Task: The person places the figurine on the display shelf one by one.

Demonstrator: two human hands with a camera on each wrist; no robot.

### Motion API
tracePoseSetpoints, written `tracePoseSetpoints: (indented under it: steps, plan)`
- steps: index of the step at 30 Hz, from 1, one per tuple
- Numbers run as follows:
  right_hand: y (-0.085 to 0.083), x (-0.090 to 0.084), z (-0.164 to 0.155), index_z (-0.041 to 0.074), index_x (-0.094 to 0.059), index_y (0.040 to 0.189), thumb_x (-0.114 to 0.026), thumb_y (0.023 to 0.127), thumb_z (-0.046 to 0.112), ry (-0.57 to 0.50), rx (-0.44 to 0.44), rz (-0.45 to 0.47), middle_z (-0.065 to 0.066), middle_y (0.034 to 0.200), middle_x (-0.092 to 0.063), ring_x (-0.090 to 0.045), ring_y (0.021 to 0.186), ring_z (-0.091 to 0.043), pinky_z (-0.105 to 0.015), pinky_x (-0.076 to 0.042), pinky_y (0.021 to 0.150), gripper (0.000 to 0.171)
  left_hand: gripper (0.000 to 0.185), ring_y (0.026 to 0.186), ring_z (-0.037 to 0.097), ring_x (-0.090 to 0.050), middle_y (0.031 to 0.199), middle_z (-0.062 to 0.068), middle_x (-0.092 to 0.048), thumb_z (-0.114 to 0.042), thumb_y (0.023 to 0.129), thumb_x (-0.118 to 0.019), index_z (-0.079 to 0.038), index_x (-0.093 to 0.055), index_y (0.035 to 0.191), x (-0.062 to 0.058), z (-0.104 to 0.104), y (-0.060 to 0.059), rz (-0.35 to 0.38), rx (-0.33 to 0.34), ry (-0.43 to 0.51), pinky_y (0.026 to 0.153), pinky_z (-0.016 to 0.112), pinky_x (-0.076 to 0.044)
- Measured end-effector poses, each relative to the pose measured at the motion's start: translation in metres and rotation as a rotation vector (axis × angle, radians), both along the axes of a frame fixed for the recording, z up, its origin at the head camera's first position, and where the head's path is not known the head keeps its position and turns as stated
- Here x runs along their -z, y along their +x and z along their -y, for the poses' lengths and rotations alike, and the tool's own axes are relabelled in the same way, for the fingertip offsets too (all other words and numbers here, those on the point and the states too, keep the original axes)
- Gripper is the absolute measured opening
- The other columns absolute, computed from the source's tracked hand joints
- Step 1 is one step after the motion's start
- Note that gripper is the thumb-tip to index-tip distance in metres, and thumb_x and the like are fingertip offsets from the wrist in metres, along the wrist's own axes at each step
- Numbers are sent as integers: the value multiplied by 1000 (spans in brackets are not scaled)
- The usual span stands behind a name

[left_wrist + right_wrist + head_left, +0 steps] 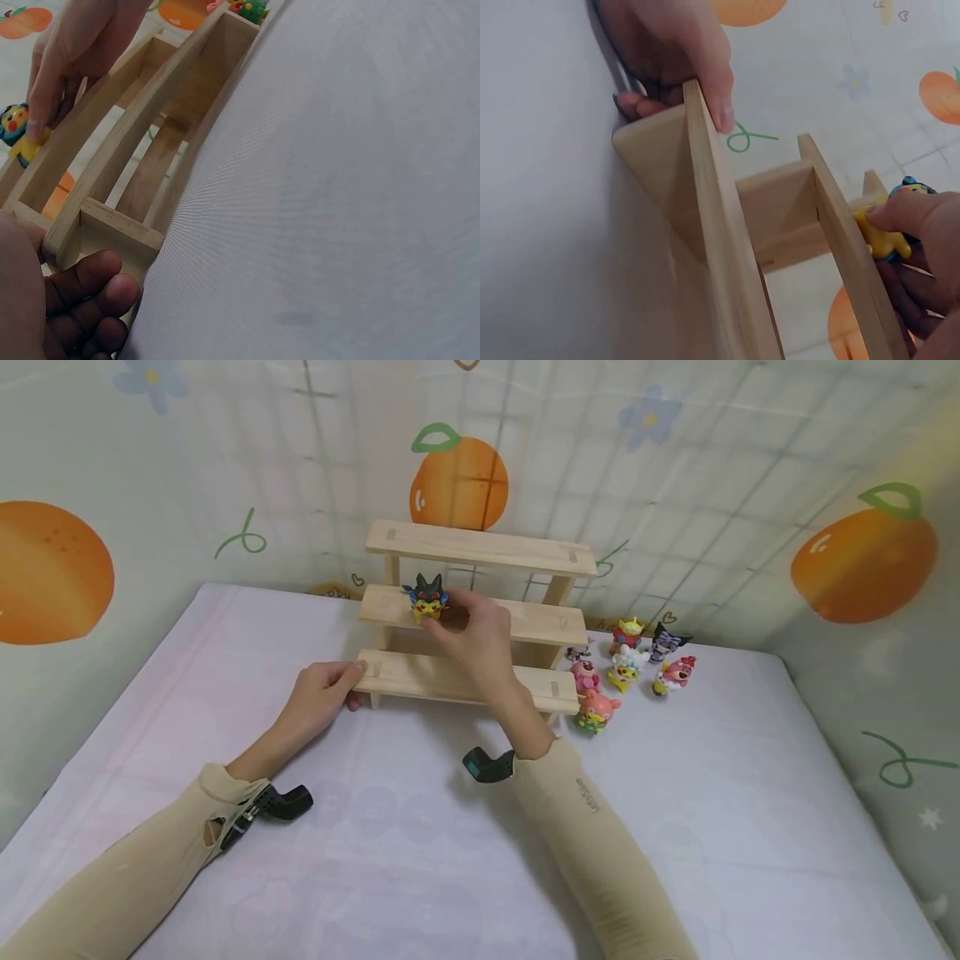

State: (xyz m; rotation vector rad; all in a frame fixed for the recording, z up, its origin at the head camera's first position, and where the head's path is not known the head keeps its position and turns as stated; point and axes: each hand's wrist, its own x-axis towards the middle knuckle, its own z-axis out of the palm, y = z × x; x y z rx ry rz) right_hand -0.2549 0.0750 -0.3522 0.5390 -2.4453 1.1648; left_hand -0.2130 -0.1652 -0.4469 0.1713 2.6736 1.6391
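The right hand point(477, 631) pinches a dark-hooded figurine point(428, 600) at the wooden shelf point(480, 545)'s middle tier point(543, 621); the left hand point(321, 693) grips its bottom tier point(427, 675). Placing seems barely begun: other figurines point(627, 670) stand right of it.

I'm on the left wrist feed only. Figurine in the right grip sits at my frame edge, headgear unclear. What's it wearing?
Observer: Head view shows the figurine in a black hood with upright points.
Operator: Where does the left grip have its thumb tip? Hidden here.
Observer: On the upper face of the bottom tier, at its left end.
Operator: Past the wooden shelf's right end I get only scraps of colour. What's there?
Observer: A group of figurines, a pink bear among them.
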Motion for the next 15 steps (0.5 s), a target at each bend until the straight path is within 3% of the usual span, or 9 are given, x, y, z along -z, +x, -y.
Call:
tracePoseSetpoints:
  steps: [15]
  plan:
    - [-2, 0, 33, 1, -76, 116, -84, 91, 15, 6, -84, 0, -13, 105, -79, -75, 95, -24, -35, -57, 89, 30, 49, 71, 18, -59, 71, 5, -68, -42, 111, -51, -4, -75, 92, -2, 0, 1, -31, 6, -3, 72, 28, -44]
